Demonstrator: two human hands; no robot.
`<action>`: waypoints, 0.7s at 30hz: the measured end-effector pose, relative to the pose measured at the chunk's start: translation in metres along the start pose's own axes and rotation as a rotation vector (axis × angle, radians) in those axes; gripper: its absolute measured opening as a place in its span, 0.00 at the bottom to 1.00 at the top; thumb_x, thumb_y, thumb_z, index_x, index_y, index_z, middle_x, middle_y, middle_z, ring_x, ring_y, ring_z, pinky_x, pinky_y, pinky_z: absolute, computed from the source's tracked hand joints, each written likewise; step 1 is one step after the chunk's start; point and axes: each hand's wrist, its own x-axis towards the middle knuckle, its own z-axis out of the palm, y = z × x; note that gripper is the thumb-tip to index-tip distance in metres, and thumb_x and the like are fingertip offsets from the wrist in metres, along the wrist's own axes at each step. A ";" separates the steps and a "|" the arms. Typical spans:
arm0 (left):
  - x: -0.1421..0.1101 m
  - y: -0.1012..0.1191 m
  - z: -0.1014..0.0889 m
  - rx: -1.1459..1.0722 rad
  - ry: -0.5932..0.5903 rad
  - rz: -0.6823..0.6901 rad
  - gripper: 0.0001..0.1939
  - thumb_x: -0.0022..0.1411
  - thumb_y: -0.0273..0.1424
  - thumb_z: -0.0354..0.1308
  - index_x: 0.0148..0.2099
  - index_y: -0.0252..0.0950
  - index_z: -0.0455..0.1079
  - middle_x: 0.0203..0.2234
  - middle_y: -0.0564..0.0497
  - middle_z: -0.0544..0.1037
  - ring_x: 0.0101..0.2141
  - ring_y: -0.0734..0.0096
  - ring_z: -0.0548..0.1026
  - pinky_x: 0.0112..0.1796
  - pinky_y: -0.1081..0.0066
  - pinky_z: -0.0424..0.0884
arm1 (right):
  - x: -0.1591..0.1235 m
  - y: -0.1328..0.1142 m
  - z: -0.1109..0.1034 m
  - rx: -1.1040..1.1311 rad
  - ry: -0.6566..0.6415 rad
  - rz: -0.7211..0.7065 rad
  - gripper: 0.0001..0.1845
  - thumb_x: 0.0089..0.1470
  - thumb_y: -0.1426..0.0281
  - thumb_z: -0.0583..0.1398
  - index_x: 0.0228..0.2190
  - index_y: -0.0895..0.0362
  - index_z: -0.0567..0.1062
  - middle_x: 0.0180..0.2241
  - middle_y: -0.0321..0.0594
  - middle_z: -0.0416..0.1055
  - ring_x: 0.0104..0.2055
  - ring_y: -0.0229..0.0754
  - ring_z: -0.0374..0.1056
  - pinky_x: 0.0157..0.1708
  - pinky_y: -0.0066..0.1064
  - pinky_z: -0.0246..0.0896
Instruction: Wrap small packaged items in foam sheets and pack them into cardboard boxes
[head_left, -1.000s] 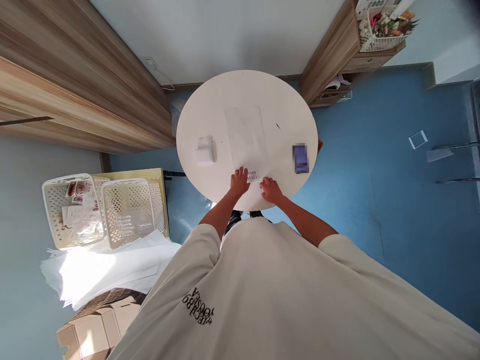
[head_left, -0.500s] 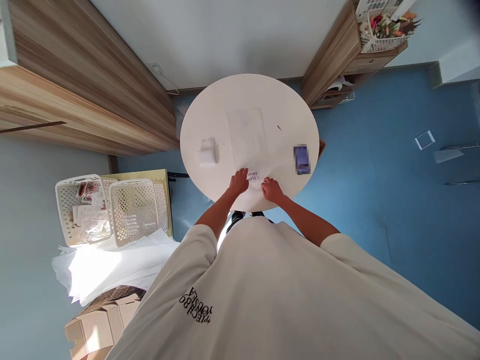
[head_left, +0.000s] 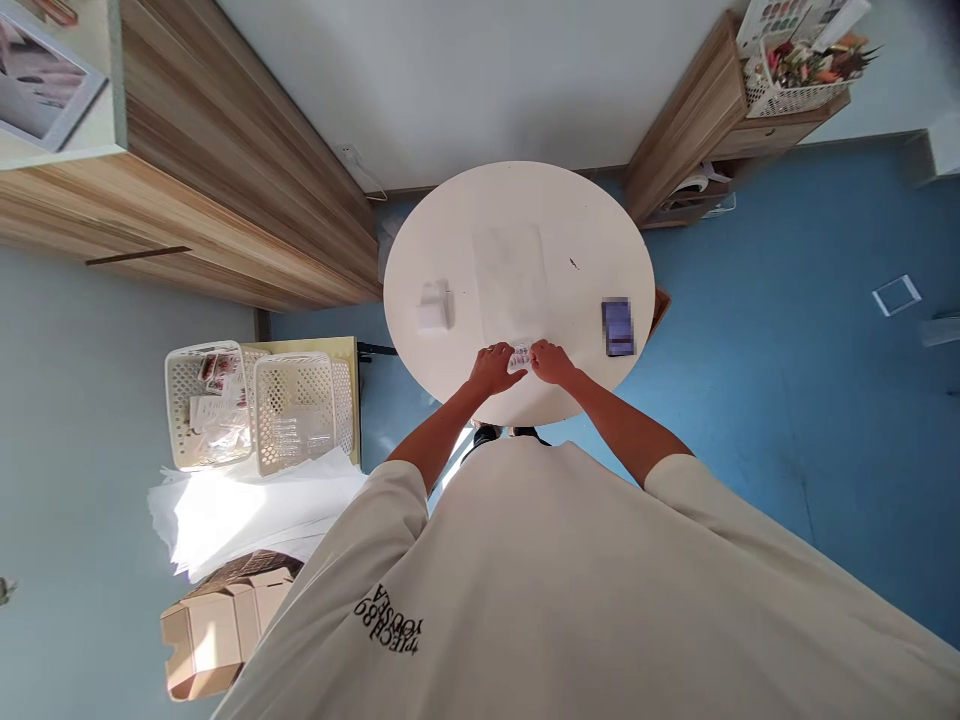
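Centrally, a small patterned packet [head_left: 520,358] is positioned between both hands, toward the near side of the round white table [head_left: 442,225]. The left hand [head_left: 493,369] grasps its left side; the right hand [head_left: 552,361], fingers curled, meets its right edge, whether pinching cannot be told. Just beyond lies a pale sheet [head_left: 511,280].

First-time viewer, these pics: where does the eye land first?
Probably on the pale table at centre, where the left hand and right hand hold a small patterned pack between them near its close edge. Next, the pixelated purple-blue rectangle on the table's right side, then the bright white sheets at lower left.
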 end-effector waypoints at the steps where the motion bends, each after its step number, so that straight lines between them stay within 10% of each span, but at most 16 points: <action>1: 0.000 0.002 0.001 0.024 -0.023 0.002 0.26 0.70 0.46 0.61 0.65 0.41 0.68 0.65 0.41 0.71 0.64 0.48 0.68 0.65 0.51 0.61 | 0.003 -0.001 -0.001 -0.010 -0.010 0.006 0.13 0.69 0.73 0.50 0.48 0.58 0.73 0.53 0.57 0.73 0.49 0.54 0.71 0.47 0.40 0.60; 16: 0.041 -0.009 0.004 0.076 -0.133 -0.231 0.14 0.78 0.30 0.46 0.56 0.39 0.71 0.56 0.40 0.76 0.55 0.54 0.76 0.56 0.57 0.68 | 0.026 -0.001 -0.018 -0.023 -0.015 0.045 0.12 0.70 0.73 0.49 0.51 0.57 0.69 0.43 0.52 0.78 0.41 0.51 0.73 0.48 0.40 0.56; 21: 0.043 -0.008 0.010 0.083 0.020 -0.195 0.21 0.74 0.26 0.46 0.65 0.38 0.67 0.60 0.36 0.74 0.61 0.47 0.71 0.61 0.48 0.63 | 0.032 -0.001 -0.016 -0.010 0.009 0.055 0.13 0.70 0.73 0.49 0.51 0.58 0.69 0.40 0.52 0.78 0.39 0.51 0.74 0.47 0.42 0.56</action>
